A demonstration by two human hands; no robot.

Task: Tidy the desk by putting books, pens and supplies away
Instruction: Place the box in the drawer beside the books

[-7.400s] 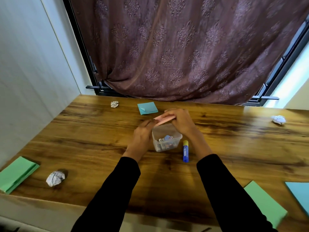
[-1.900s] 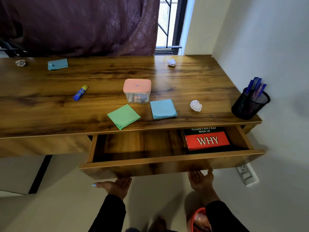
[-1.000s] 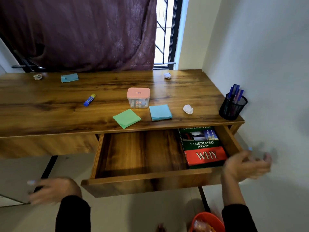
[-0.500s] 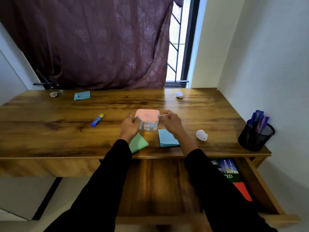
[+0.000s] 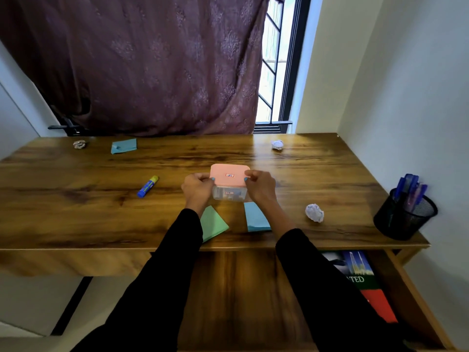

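Whereas half a second ago the pink-lidded box (image 5: 229, 185) sat at mid-frame on the desk (image 5: 76, 199), it now looks slightly raised — left hand (image 5: 198, 188) and right hand (image 5: 260, 186) curled round its sides, gripping.

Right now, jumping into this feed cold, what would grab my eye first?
The pink-lidded clear box at the desk's middle, held from both sides by the left hand and right hand. Next, the open drawer under the desk's front edge, with a book at its right end. Then the black mesh pen cup at the desk's right edge, by the wall.
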